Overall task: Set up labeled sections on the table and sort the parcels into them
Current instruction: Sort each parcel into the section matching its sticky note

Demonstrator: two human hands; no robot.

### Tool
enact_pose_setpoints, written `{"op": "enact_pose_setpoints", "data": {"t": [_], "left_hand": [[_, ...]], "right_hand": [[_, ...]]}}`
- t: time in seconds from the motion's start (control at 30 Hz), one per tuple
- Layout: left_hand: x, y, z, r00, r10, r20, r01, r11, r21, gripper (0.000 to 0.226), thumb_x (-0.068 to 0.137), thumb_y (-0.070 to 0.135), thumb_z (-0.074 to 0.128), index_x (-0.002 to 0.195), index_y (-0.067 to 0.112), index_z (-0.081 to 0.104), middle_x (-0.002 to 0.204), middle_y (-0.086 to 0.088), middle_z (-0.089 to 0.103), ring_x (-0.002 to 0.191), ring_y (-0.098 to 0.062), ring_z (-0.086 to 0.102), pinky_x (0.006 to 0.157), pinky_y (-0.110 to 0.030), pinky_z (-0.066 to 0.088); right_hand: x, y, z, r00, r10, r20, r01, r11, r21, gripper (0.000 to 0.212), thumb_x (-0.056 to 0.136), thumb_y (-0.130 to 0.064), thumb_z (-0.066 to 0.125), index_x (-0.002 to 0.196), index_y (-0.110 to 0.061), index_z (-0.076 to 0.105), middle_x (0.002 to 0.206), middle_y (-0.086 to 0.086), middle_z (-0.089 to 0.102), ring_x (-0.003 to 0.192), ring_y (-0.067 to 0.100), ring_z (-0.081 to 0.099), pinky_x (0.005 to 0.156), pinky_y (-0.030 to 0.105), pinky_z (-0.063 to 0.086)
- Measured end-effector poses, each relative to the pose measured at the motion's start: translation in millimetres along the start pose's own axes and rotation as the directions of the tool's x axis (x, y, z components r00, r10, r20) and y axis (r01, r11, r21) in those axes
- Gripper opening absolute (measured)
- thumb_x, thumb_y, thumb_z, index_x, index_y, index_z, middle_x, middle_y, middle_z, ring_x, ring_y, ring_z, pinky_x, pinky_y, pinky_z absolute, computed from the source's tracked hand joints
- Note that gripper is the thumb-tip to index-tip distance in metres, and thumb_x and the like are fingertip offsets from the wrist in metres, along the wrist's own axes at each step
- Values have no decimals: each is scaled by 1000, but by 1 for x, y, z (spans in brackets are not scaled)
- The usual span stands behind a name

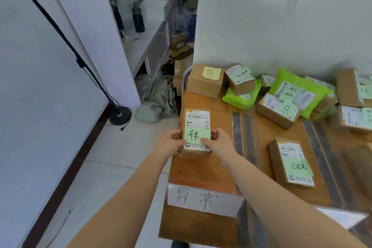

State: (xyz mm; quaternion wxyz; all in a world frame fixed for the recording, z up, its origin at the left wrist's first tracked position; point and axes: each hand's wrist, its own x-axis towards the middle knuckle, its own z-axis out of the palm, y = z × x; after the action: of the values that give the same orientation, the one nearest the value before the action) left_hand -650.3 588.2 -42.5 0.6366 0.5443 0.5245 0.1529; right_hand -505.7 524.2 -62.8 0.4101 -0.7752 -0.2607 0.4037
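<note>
Both hands are gripping a small brown cardboard parcel with a white shipping label and green handwritten note: the left hand is curling around its nine o'clock edge, the right hand around its three o'clock edge, over the wooden table's left section, twelve o'clock of a white paper section sign. Fingers are hiding the parcel's lower sides; the label print is blurring.

Brown cardboard parcel bears a pale green note with black writing; orange-brown wooden table, dark grey stripes.
</note>
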Motion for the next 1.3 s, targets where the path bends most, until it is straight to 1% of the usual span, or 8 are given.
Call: {"op": "enact_pose_setpoints", "data": {"t": [0.1,0.2,0.47,0.63,0.83,1.07,1.2,1.3], "left_hand": [[22,-18,-2,996,-83,30,83,997,-5,40,87,-3,56,126,3,51,118,-12,64,99,-23,63,74,-33,55],[35,-36,-1,989,-138,58,139,990,-9,40,85,-4,58,124,3,53,113,-9,65,92,-20,63,64,-24,54],[46,-59,0,988,-147,50,144,988,52,40,82,-5,61,121,5,55,112,-9,65,90,-18,61,66,-26,54],[44,-52,2,996,-83,21,77,974,212,43,83,5,63,124,6,53,122,-9,62,108,-22,59,90,-35,50],[45,-16,10,990,133,-52,-106,931,350,40,83,14,64,121,14,55,121,-5,61,94,-11,53,75,-22,40],[69,64,48,948,318,9,-287,843,455,45,85,26,63,127,17,52,124,-1,56,99,-10,50,77,-24,40],[92,104,82,936,352,-4,-314,840,443,42,84,27,63,124,16,53,119,-1,58,89,-7,49,73,-21,39],[116,124,108,943,333,-23,-292,854,431,42,85,26,62,125,14,53,121,-3,58,102,-15,52,81,-24,39]], "right_hand": [[13,14,10,998,65,-19,-67,993,-96,27,81,-17,71,95,-16,48,91,-5,59,74,6,56,58,19,47],[20,31,18,990,138,-19,-139,970,-200,30,81,-19,71,99,-16,47,100,-2,63,80,11,59,66,24,50],[22,50,24,978,208,-20,-208,958,-197,31,81,-15,71,102,-13,47,115,7,64,84,12,58,56,15,45],[21,43,19,973,229,27,-216,946,-243,49,83,-22,68,123,-9,44,124,6,61,89,13,59,51,14,39],[18,19,-8,996,55,-72,-73,959,-273,65,82,-30,69,134,-9,39,133,7,50,117,23,51,87,30,44],[41,-30,-78,973,-162,-164,103,943,-317,58,82,-34,67,131,-13,45,130,2,52,115,19,52,83,25,39],[74,-52,-121,950,-239,-201,155,920,-360,54,81,-32,68,127,-10,48,125,6,55,111,22,54,79,24,36],[110,-65,-147,944,-262,-199,179,917,-356,51,80,-29,69,123,-8,51,123,6,57,107,20,54,78,23,36]]}}
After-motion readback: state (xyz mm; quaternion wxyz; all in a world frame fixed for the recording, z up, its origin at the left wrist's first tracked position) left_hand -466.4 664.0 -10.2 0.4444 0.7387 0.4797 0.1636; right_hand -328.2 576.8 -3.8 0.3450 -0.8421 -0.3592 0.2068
